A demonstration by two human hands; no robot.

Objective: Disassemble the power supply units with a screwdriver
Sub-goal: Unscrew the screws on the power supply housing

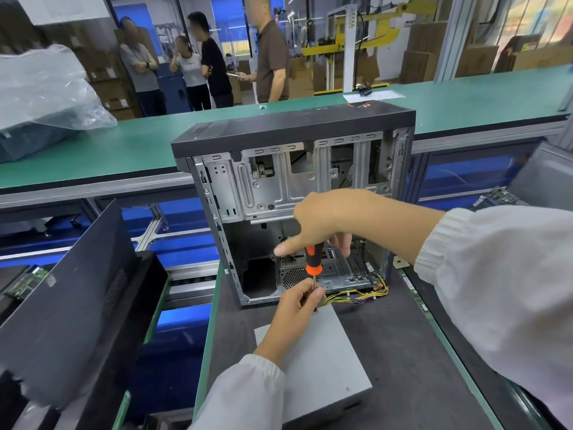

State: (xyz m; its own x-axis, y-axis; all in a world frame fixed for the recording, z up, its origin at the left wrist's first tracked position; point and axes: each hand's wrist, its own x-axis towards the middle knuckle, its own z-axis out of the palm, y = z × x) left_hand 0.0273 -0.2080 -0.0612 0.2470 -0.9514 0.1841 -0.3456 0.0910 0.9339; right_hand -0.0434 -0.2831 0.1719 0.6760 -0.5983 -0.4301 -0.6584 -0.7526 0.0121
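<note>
Both hands meet on the screwdriver (pixel 313 265) at the far corner of the power supply unit (pixel 322 364), the grey metal box lying flat on the dark mat (pixel 403 352) just in front of the open computer case (pixel 294 193). That box runs lengthwise from the case toward the person, its yellow wire bundle (pixel 356 295) trailing off its far end beside the case. Right hand (pixel 328 221) curls over the top of the orange-and-black handle, forefinger stretched out; left hand (pixel 299 301), the nearer one to the box, pinches the steel shaft low down. Shaft stands nearly upright, tip on the box's far edge, so the coming turn looks to depend on keeping it square over the screw there
</note>
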